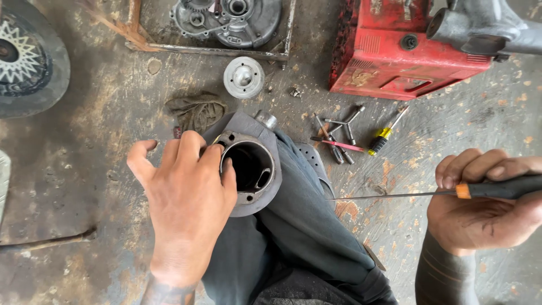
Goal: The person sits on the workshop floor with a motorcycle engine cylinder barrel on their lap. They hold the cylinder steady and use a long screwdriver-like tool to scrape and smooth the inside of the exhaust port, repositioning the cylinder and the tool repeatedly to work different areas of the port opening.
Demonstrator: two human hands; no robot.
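Bare hands, tattooed forearms (443, 277), and grey trousers (305, 237) over the knee.

Grey metal cylinder (252, 169) resting on the knee, bore facing up, dark inside. Thin black-handled screwdriver (451, 192) lying level at three o'clock, tip pointing at it, well apart.

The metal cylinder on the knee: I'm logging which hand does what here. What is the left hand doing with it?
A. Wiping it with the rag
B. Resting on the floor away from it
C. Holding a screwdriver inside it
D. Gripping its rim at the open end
D: the left hand has its fingers curled over the rim of the metal cylinder, while the right hand holds the screwdriver apart from it.
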